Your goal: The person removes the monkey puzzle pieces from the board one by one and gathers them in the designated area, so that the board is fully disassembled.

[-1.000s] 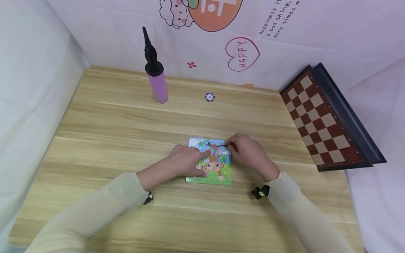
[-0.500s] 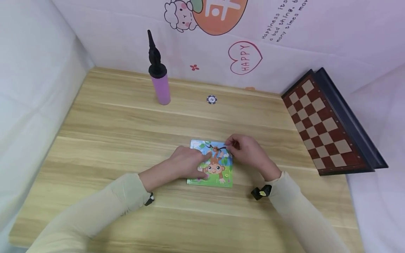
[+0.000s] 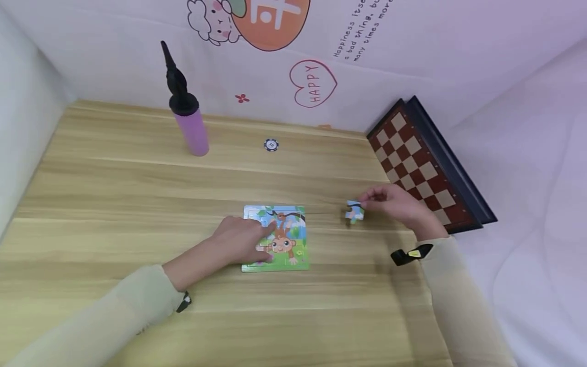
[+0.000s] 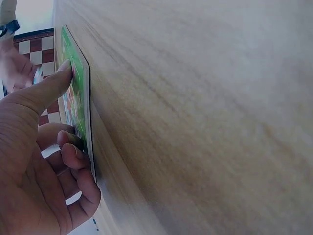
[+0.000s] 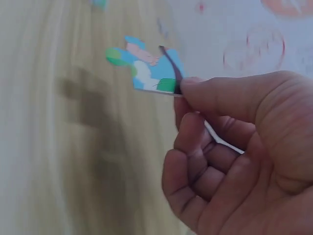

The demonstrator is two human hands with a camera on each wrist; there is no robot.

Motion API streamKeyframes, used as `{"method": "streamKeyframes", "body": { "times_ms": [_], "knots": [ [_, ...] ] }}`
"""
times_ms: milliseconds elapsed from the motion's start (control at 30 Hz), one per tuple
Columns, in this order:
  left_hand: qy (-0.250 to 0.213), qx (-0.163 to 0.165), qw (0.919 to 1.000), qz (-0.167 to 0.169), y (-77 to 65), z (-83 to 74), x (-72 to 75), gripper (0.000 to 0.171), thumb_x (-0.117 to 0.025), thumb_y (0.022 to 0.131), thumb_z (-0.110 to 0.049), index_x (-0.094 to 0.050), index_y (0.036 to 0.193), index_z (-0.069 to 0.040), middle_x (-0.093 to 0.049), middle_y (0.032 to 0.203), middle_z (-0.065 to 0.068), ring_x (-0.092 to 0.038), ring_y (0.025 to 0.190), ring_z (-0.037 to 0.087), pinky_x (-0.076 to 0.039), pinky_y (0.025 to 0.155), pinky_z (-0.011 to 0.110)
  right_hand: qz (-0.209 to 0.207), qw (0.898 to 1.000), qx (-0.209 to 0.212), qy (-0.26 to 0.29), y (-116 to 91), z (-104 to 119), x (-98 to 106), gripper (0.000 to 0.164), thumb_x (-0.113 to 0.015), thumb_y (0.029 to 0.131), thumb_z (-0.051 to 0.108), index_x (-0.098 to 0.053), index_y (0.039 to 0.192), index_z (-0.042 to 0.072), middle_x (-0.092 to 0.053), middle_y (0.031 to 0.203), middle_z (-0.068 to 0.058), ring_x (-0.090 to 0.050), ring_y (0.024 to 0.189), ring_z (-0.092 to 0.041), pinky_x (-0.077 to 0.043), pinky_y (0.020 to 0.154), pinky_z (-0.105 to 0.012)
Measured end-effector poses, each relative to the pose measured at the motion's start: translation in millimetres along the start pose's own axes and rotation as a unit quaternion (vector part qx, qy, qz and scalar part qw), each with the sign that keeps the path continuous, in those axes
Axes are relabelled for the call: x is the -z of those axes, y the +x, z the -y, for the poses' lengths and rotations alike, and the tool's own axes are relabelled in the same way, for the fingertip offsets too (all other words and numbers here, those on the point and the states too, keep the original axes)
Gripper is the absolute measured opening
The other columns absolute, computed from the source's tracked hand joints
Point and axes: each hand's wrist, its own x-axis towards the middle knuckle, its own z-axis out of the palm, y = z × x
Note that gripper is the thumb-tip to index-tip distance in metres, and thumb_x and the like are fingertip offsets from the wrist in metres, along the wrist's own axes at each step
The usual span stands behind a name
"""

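Head view: right hand (image 3: 398,205) pinches jigsaw piece (image 3: 355,212) by one corner above table (image 3: 335,311), right of monkey jigsaw puzzle (image 3: 285,238). Left hand (image 3: 235,238), thumb and index spread, rests on puzzle's left side. Risk: slack corner pinch could drop piece; uneven left-hand pressure could shift puzzle.

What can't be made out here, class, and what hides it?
Head view: part of the monkey puzzle, under the left hand.
Head view: part of the checkered board, behind the right hand.
Head view: wall lettering, cut by the top edge.
Right wrist view: an end of the puzzle piece, behind the right hand.
Right wrist view: the heart's lettering, blurred.
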Motion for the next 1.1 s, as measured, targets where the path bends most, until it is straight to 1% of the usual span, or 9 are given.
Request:
{"method": "streamKeyframes", "body": {
  "times_ms": [133,233,300,400,500,567,667,833,1100],
  "knots": [
    [-0.011,0.0,0.9999,0.002,-0.6,1.1,0.1,0.083,-0.07,0.084,-0.068,-0.049,0.153,-0.027,-0.05,0.07,-0.011,-0.048,0.057,0.013,-0.038,0.047,0.035,-0.02,0.998,-0.051,-0.032,-14.3,-26.5,9.2,0.027,-0.065,0.102,0.022,-0.069,0.117,0.0,-0.065,0.118,-0.015,-0.058,0.103,-0.026,-0.046,0.088,-0.037],
    [-0.015,-0.003,0.9999,0.001,-2.6,3.4,1.9,0.083,-0.071,0.084,-0.067,-0.049,0.153,-0.025,-0.05,0.069,-0.01,-0.048,0.057,0.013,-0.038,0.046,0.035,-0.049,0.995,-0.067,-0.048,-18.9,-33.0,7.2,0.024,-0.062,0.102,0.016,-0.068,0.116,-0.003,-0.064,0.116,-0.017,-0.058,0.097,-0.026,-0.049,0.079,-0.034],
    [-0.017,-0.004,0.9998,-0.001,-3.4,4.0,2.7,0.083,-0.072,0.084,-0.066,-0.05,0.153,-0.024,-0.05,0.07,-0.01,-0.047,0.057,0.013,-0.038,0.046,0.035,-0.069,0.993,-0.068,-0.071,-18.9,-35.9,6.4,0.022,-0.061,0.102,0.012,-0.068,0.114,-0.005,-0.064,0.111,-0.018,-0.059,0.091,-0.026,-0.05,0.072,-0.032],
    [-0.019,-0.003,0.9998,-0.002,-4.2,4.1,2.9,0.083,-0.072,0.084,-0.066,-0.05,0.153,-0.024,-0.051,0.071,-0.009,-0.047,0.057,0.014,-0.038,0.046,0.035,-0.088,0.987,-0.057,-0.121,-16.7,-38.5,5.3,0.02,-0.061,0.1,0.01,-0.07,0.109,-0.005,-0.067,0.105,-0.018,-0.06,0.083,-0.025,-0.05,0.067,-0.033],
    [-0.02,-0.004,0.9998,-0.003,-4.3,2.7,2.6,0.083,-0.072,0.084,-0.065,-0.05,0.153,-0.024,-0.05,0.07,-0.009,-0.045,0.056,0.014,-0.037,0.046,0.034,-0.11,0.976,-0.045,-0.181,-15.9,-41.6,3.8,0.018,-0.062,0.098,0.01,-0.072,0.104,-0.004,-0.07,0.1,-0.017,-0.062,0.082,-0.027,-0.049,0.071,-0.038],
    [-0.018,-0.006,0.9998,-0.003,-3.9,1.8,2.9,0.082,-0.072,0.085,-0.065,-0.05,0.152,-0.024,-0.05,0.07,-0.008,-0.044,0.056,0.013,-0.036,0.046,0.034,-0.121,0.971,-0.042,-0.202,-17.7,-41.4,3.2,0.018,-0.062,0.097,0.009,-0.073,0.103,-0.004,-0.07,0.099,-0.017,-0.062,0.083,-0.028,-0.048,0.073,-0.041],
    [-0.014,-0.009,0.9998,-0.004,-3.2,0.4,3.8,0.082,-0.071,0.085,-0.065,-0.05,0.152,-0.024,-0.052,0.072,-0.008,-0.045,0.057,0.013,-0.036,0.047,0.033,-0.132,0.967,-0.037,-0.217,-20.5,-40.7,3.1,0.018,-0.062,0.095,0.007,-0.073,0.102,-0.006,-0.071,0.098,-0.019,-0.061,0.083,-0.03,-0.047,0.074,-0.044],
    [-0.013,-0.008,0.9999,-0.003,-3.5,-0.3,4.9,0.081,-0.072,0.085,-0.064,-0.051,0.152,-0.023,-0.056,0.077,-0.007,-0.047,0.059,0.013,-0.038,0.047,0.034,-0.134,0.965,-0.028,-0.224,-21.0,-40.4,2.3,0.018,-0.063,0.095,0.006,-0.073,0.101,-0.006,-0.071,0.097,-0.019,-0.061,0.082,-0.029,-0.047,0.074,-0.044],
    [-0.015,-0.007,0.9999,-0.006,-2.8,-0.8,4.0,0.082,-0.072,0.084,-0.065,-0.051,0.152,-0.024,-0.052,0.073,-0.008,-0.045,0.057,0.014,-0.037,0.047,0.034,-0.139,0.965,-0.029,-0.22,-23.6,-41.9,1.2,0.014,-0.065,0.093,0.005,-0.073,0.099,-0.005,-0.071,0.093,-0.017,-0.062,0.081,-0.029,-0.048,0.071,-0.041]
  ]
}}
